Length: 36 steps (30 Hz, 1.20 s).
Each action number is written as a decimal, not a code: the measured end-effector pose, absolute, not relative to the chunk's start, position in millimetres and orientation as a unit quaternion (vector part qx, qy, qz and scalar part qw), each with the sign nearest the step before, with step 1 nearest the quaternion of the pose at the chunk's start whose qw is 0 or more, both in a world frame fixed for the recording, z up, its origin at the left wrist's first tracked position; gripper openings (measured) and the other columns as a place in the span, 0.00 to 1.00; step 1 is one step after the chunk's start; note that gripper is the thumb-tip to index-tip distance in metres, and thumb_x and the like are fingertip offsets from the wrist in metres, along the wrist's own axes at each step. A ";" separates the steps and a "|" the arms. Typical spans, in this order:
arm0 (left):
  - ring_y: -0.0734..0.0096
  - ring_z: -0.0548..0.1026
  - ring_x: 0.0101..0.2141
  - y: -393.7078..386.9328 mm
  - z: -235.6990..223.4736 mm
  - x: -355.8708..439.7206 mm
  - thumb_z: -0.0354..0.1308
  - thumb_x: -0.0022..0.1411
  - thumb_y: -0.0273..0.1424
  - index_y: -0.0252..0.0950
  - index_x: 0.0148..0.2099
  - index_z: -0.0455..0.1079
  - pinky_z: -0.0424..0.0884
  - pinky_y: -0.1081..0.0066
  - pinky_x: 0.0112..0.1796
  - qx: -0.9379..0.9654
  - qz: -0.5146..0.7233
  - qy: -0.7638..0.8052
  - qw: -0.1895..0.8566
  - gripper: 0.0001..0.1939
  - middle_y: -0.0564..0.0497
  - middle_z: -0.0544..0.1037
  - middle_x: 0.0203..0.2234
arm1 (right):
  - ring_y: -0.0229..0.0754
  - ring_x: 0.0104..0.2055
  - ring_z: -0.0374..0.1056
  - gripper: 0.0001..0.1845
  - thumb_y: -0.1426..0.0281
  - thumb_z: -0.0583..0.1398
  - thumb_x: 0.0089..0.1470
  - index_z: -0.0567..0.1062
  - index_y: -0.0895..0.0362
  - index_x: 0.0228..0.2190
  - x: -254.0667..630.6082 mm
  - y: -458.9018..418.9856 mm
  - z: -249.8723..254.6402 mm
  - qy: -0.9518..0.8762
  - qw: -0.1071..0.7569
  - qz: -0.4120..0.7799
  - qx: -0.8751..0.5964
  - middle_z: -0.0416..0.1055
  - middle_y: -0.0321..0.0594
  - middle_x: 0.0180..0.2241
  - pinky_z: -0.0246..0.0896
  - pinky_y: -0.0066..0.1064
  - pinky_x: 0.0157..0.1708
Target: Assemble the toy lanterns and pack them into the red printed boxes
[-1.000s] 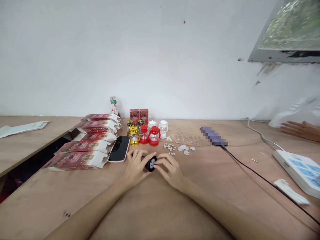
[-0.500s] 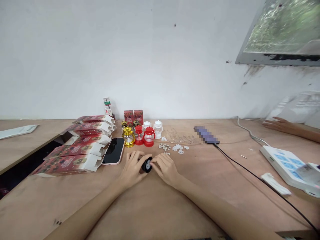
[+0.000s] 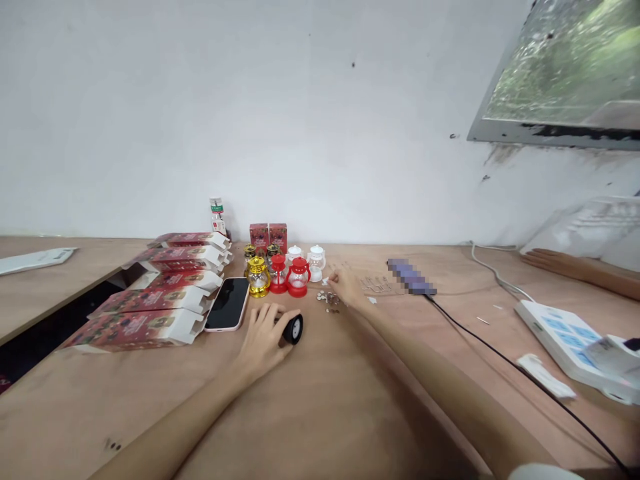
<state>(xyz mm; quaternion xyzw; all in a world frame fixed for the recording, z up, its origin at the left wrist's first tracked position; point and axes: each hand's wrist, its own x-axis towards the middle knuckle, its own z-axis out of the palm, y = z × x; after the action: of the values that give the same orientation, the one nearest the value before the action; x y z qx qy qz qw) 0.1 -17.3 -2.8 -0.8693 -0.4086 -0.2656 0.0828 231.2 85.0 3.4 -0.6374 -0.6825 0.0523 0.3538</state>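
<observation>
My left hand (image 3: pixel 264 335) rests on the table, its thumb and fingers closed around a black round base (image 3: pixel 295 329) with a pale inner disc facing right. Farther off, my right hand (image 3: pixel 345 287) has its fingertips pinched together at some small white plastic pieces (image 3: pixel 325 282). What lies between those fingertips is too small to make out. Just below that hand are several small button cells (image 3: pixel 321 297). Beyond the hands stand small lanterns: a gold lantern (image 3: pixel 259 277), red lanterns (image 3: pixel 298 277) and white lanterns (image 3: pixel 316 263), with dark ones behind.
Flattened red boxes (image 3: pixel 145 327) and a phone (image 3: pixel 227 305) lie left. Two red boxes (image 3: pixel 269 236) stand by the wall. Thin wire pieces (image 3: pixel 377 284), a pixelated device (image 3: pixel 413 277) with a black cable, and a power strip (image 3: pixel 560 333) lie right. Another person's hand (image 3: pixel 553 259) rests far right.
My right hand has left the black base and moved forward and right to the small white pieces. My left hand still holds the base, whose disc now faces more to the right.
</observation>
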 end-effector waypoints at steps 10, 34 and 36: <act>0.56 0.67 0.43 -15.8 -4.7 -1.9 0.55 0.49 0.25 0.40 0.55 0.63 0.61 0.62 0.40 -0.864 -0.282 -0.411 0.072 0.28 0.45 0.70 0.42 | 0.43 0.34 0.69 0.12 0.80 0.53 0.47 0.75 0.58 0.29 224.8 82.4 5.2 -0.679 0.378 0.054 -0.627 0.74 0.41 0.30 0.61 0.31 0.35; 0.60 0.70 0.48 -11.7 -6.2 -3.7 0.53 0.55 0.28 0.37 0.52 0.62 0.59 0.61 0.47 -0.873 -0.333 -0.354 0.036 0.21 0.44 0.74 0.45 | 0.42 0.40 0.69 0.04 0.69 0.57 0.56 0.72 0.54 0.32 180.0 -21.0 -25.4 -0.770 0.536 0.000 -0.345 0.71 0.43 0.37 0.67 0.36 0.40; 0.59 0.70 0.47 -11.4 -5.2 -4.4 0.54 0.55 0.28 0.37 0.52 0.62 0.60 0.62 0.45 -0.875 -0.337 -0.345 0.036 0.20 0.44 0.74 0.44 | 0.42 0.42 0.70 0.04 0.69 0.57 0.56 0.72 0.55 0.32 180.5 -21.0 -25.6 -0.776 0.530 -0.010 -0.341 0.72 0.45 0.38 0.68 0.36 0.41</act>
<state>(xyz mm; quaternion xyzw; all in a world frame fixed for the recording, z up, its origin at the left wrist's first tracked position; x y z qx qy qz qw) -4.4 -11.4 -5.2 -0.8750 -0.3455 -0.3373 0.0362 180.5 -21.0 -25.6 -0.3411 -0.7761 -0.0099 0.5303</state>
